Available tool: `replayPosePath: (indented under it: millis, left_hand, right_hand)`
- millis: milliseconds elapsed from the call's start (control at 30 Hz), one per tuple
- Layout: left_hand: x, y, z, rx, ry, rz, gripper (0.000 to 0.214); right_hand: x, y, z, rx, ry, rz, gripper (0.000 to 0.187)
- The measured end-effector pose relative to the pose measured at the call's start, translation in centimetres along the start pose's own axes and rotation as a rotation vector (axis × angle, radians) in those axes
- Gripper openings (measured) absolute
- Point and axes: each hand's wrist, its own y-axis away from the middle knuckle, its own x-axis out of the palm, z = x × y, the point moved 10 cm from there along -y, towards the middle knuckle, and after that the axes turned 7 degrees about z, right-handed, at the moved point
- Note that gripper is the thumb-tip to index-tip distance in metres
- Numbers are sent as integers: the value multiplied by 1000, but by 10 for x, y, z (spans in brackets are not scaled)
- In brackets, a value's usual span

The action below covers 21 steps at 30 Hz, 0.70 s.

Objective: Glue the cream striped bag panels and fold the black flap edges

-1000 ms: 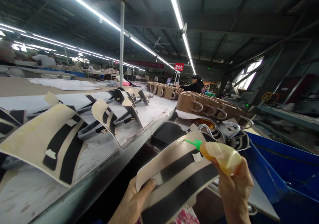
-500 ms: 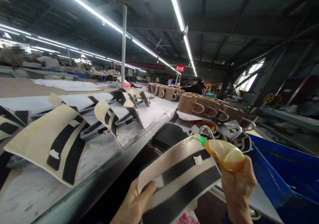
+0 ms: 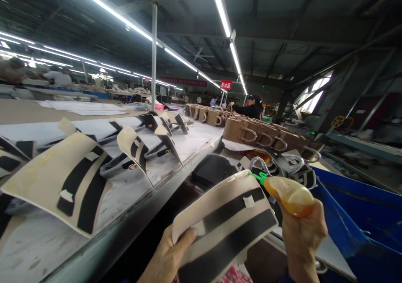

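Observation:
In my left hand (image 3: 168, 249) is the lower left edge of a curved cream bag panel (image 3: 216, 241) with black stripes and small pale tabs; my thumb presses on its face. My right hand (image 3: 303, 228) is wrapped round a soft, clear glue bottle (image 3: 290, 195) holding amber liquid. Its green nozzle (image 3: 260, 176) points left and meets the panel's top right corner. A wet, shiny streak runs along the panel's upper edge. Similar striped panels, one a large cream panel (image 3: 59, 170) with yellowish smears, stand on the bench at the left.
The white-covered bench (image 3: 125, 216) has a metal edge beside me. Brown bags (image 3: 238, 130) with wrapped handles stand in rows ahead. A blue bin (image 3: 354, 207) is at the right. A black folded piece (image 3: 210, 170) lies beyond the panel. A person in black (image 3: 253, 107) works farther off.
My right hand has moved the glue bottle slightly right, and its nozzle has travelled along the panel's top edge to the corner. My left hand keeps its hold on the panel.

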Motion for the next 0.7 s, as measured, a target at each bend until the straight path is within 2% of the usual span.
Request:
replayPosePath:
  millis: [100,233,367,500,633,700]
  left_hand:
    - [-1,1,-3,-4,7,-18,49]
    - [1,0,-8,28,-2,-11,47]
    - [0,0,-2,-20,-6,-24,49]
    - [0,-2,0,-6,2,-12,50]
    - [4,-3,0,-38,68,-22,43]
    - [10,-7,-11,-30,112,-26,37]
  right_hand:
    - [3,1,-3,13,-8,46,53]
    - [5,-4,-4,29,-19,-7,55]
    - [9,-8,-3,45,-40,-11,59]
    - [11,-4,-4,58,-75,9,59]
    - [3,0,-18,160,-100,-67,56]
    - [-3,0,-22,203,-194,-115,49]
